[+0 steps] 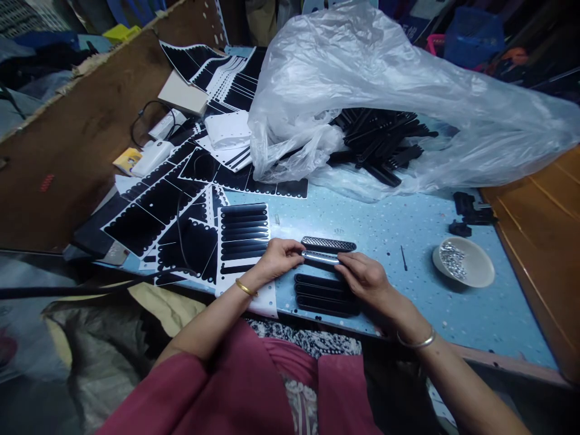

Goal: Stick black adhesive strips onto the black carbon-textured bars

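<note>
Between my two hands is a slim, shiny strip (319, 258) with rounded ends, held level just above the blue table. My left hand (281, 258) pinches its left end, and my right hand (362, 275) grips the right end. Just beyond it lies a dark strip with a diamond-textured face (329, 244). Several plain black strips (324, 294) are laid side by side on the near side, close to my right hand. Left of my left hand is a white backing sheet (268, 299) bearing black rounded stickers (243, 232).
A large clear plastic bag (312, 78) spills black plastic parts (380, 142) at the back. A white bowl (483, 266) of small silvery pieces stands right, near a thin dark pin (404, 258) and black clips (473, 208). Black sticker sheets (158, 205) and a cable (136, 281) cover the left.
</note>
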`<control>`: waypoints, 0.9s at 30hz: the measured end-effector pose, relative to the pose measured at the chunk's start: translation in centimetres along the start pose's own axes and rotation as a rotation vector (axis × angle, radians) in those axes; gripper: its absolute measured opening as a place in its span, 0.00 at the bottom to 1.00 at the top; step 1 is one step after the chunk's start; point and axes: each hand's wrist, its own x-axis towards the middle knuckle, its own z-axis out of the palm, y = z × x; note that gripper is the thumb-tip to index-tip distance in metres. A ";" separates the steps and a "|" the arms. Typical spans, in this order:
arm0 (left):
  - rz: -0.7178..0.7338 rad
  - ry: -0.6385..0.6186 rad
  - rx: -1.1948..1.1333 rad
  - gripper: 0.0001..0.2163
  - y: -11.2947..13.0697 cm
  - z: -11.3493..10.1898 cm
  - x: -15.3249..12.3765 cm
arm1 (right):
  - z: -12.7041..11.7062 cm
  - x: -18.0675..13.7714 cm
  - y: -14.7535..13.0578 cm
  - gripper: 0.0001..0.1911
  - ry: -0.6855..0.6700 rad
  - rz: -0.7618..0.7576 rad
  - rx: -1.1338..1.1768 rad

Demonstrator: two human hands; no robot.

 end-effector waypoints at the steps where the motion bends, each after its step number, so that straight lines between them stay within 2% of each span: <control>1: 0.000 -0.001 0.003 0.11 0.0 0.0 0.0 | 0.0 0.0 0.0 0.11 -0.002 0.007 0.008; 27: 0.014 0.002 0.001 0.11 0.1 0.0 0.0 | 0.0 0.3 0.0 0.11 -0.033 -0.014 -0.025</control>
